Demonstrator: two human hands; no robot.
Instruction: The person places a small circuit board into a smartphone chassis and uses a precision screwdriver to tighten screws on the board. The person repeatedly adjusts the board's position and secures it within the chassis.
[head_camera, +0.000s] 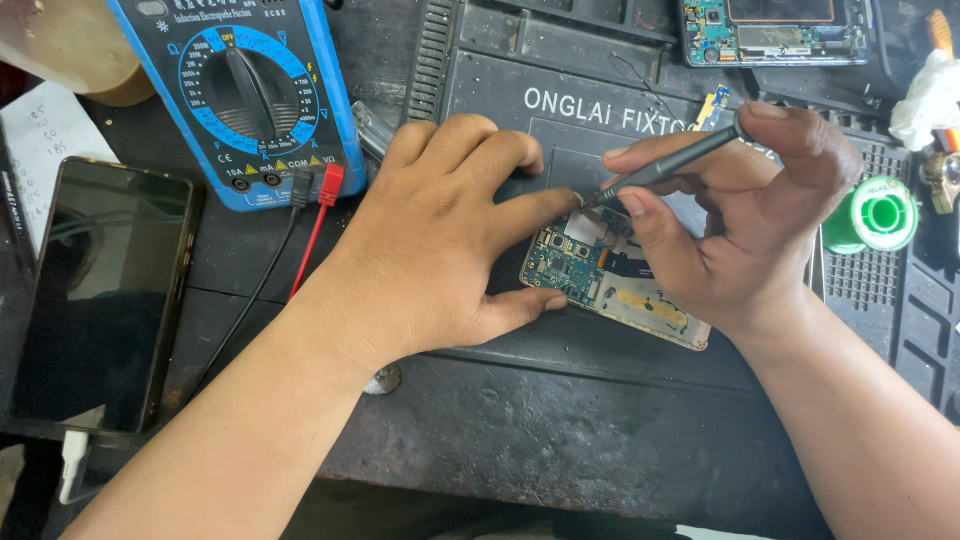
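1. The dark work mat (560, 420) is the largest thing; it lies under both hands and reaches far to every side of the grip.
2. The blue multimeter (240, 95) stands well apart from the grip, up and to the left of the left hand, with a black lead and a red lead (312, 235) running down from it.
3. The black phone (100, 290) lies flat with a dark screen, far to the left of the grip, beyond the left forearm.
4. The opened phone (610, 285) lies on the mat directly below the grip, its green circuit board facing up; it sits between the two hands.
5. The left hand (440, 240) rests flat on the mat, fingers bent. Its thumb touches the lower left edge of the opened phone and its index finger presses the upper edge, so the hand holds it in place without closing around it.
6. The right hand (740, 215) is clamped on the dark screwdriver (670, 165), with the thumb and fingers closed around the shaft.
7. The screwdriver is tilted; its tip comes down to the upper part of the circuit board, just beside the left index finger.
8. The green solder spool (880, 215) stands near the right hand, on the side away from the opened phone.
9. A second circuit board (770, 30) lies at the top edge, well above the grip.
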